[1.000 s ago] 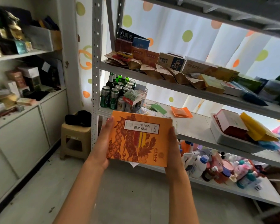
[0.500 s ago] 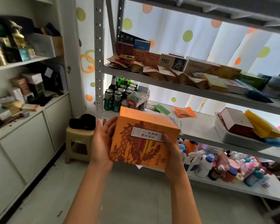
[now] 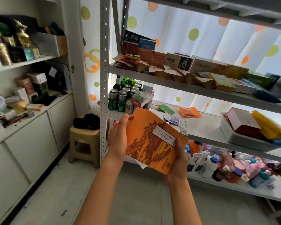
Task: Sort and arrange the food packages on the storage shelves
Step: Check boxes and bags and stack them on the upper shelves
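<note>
- While both hands hold one package in front of it, the grey metal shelving unit (image 3: 193,90) stands just beyond them, its tiers above, level with and below the hands.
- White cabinet (image 3: 31,140) stands well to the left of the left hand, with assorted boxes on its top.
- Orange box (image 3: 152,142), printed with a red-brown pattern and a white label, is tilted between the two hands, in front of the middle tier's edge.
- Plastic stool (image 3: 84,140) stands left of the left hand, a black item lying on it.
- Left hand (image 3: 118,137) grips the box's left edge, thumb on the front face, fingers behind.
- Right hand (image 3: 177,161) cups the box's lower right corner, fingers curled underneath.
- Green cans (image 3: 120,99) stand just above the left hand.
</note>
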`<action>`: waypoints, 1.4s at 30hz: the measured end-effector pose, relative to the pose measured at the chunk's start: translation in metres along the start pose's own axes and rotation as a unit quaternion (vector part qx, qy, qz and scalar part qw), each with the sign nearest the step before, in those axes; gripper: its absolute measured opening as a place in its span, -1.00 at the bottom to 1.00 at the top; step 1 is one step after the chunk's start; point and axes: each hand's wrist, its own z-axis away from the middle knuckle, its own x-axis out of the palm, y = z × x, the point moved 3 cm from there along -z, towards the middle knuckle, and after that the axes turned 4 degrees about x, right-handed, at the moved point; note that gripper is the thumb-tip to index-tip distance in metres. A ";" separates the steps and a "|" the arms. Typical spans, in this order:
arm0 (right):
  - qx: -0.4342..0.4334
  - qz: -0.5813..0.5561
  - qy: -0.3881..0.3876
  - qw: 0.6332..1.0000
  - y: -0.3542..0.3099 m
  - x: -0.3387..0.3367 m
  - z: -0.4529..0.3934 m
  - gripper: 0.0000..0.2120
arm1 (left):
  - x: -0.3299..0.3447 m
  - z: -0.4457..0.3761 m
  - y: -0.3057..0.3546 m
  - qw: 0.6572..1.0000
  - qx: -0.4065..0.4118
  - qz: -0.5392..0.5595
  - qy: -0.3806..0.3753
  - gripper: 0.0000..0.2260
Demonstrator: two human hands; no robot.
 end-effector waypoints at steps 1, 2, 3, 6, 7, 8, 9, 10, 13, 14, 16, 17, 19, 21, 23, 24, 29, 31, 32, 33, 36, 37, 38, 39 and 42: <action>-0.007 0.027 0.006 1.000 -0.001 0.004 0.001 -0.58 | -0.002 -0.002 -0.002 1.000 0.003 -0.020 -0.017 -0.32; -0.019 0.061 0.019 0.998 -0.003 0.007 0.000 -0.37 | -0.003 -0.003 -0.004 0.998 -0.003 -0.038 -0.046 -0.33; -0.032 0.085 0.026 0.996 -0.006 0.011 -0.001 -0.15 | -0.005 -0.003 -0.005 0.996 -0.002 -0.057 -0.065 -0.37; -0.067 0.107 -0.003 0.992 -0.012 0.018 -0.007 -0.16 | -0.014 -0.005 -0.008 0.998 -0.006 -0.025 -0.054 -0.45; -0.077 0.108 -0.017 0.991 -0.016 0.021 -0.008 -0.35 | -0.016 -0.007 -0.012 0.999 -0.020 0.009 -0.036 -0.46; -0.077 0.110 -0.029 0.990 -0.020 0.023 -0.008 -0.52 | -0.019 -0.007 -0.016 0.998 -0.037 0.039 -0.018 -0.46; -0.077 0.111 -0.038 0.990 -0.024 0.025 -0.008 -0.59 | -0.021 -0.009 -0.022 0.996 -0.055 0.067 -0.002 -0.48; -0.082 0.116 -0.041 0.989 -0.026 0.026 -0.009 -0.60 | -0.021 -0.011 -0.027 0.993 -0.075 0.093 0.010 -0.51; -0.109 0.144 -0.056 0.982 -0.033 0.028 -0.015 -0.62 | -0.027 -0.020 -0.040 0.981 -0.119 0.147 0.031 -0.53; -0.111 0.156 -0.057 0.980 -0.035 0.028 -0.018 -0.58 | -0.028 -0.022 -0.045 0.977 -0.133 0.165 0.031 -0.53; -0.107 0.151 -0.056 0.981 -0.035 0.031 -0.024 -0.51 | -0.031 -0.026 -0.055 0.967 -0.154 0.203 0.028 -0.52; -0.108 0.152 -0.054 0.981 -0.034 0.035 -0.027 -0.46 | -0.032 -0.028 -0.060 0.962 -0.162 0.220 0.029 -0.51; -0.117 0.159 -0.023 0.980 -0.029 0.042 -0.031 -0.35 | -0.029 -0.032 -0.063 0.956 -0.155 0.245 0.029 -0.47; -0.120 0.157 0.032 0.980 -0.020 0.049 -0.037 -0.20 | -0.027 -0.039 -0.064 0.960 -0.132 0.244 0.046 -0.42; -0.113 0.166 0.046 0.979 -0.008 0.057 -0.042 0.00 | -0.026 -0.045 -0.063 0.963 -0.111 0.232 0.073 -0.39; -0.112 0.169 0.032 0.979 -0.004 0.062 -0.043 0.09 | -0.025 -0.047 -0.062 0.965 -0.100 0.224 0.090 -0.40; -0.167 0.263 0.013 0.950 0.010 0.083 -0.056 0.29 | -0.020 -0.055 -0.066 0.971 -0.062 0.200 0.113 -0.48; -0.177 0.268 0.031 0.946 0.010 0.084 -0.064 0.26 | -0.021 -0.062 -0.063 0.975 -0.042 0.195 0.103 -0.51; -0.178 0.257 0.037 0.949 0.009 0.084 -0.068 0.20 | -0.023 -0.067 -0.060 0.976 -0.030 0.195 0.092 -0.56; -0.176 0.243 0.041 0.953 0.007 0.084 -0.073 0.13 | -0.024 -0.072 -0.057 0.978 -0.020 0.192 0.076 -0.61; -0.180 0.208 0.064 0.959 -0.004 0.079 -0.088 -0.03 | -0.035 -0.089 -0.049 0.987 -0.008 0.156 0.039 -0.53; -0.186 0.203 0.073 0.959 -0.009 0.077 -0.093 -0.09 | -0.038 -0.096 -0.046 0.990 -0.008 0.135 0.025 -0.47; -0.194 0.199 0.075 0.958 -0.017 0.077 -0.098 -0.14 | -0.039 -0.103 -0.041 0.994 -0.004 0.108 0.016 -0.43; -0.200 0.195 0.072 0.958 -0.025 0.078 -0.102 -0.17 | -0.040 -0.110 -0.036 0.997 0.000 0.081 0.006 -0.41; -0.224 0.211 0.073 0.949 -0.056 0.082 -0.121 -0.16 | -0.029 -0.138 -0.002 0.999 0.036 0.003 -0.028 -0.53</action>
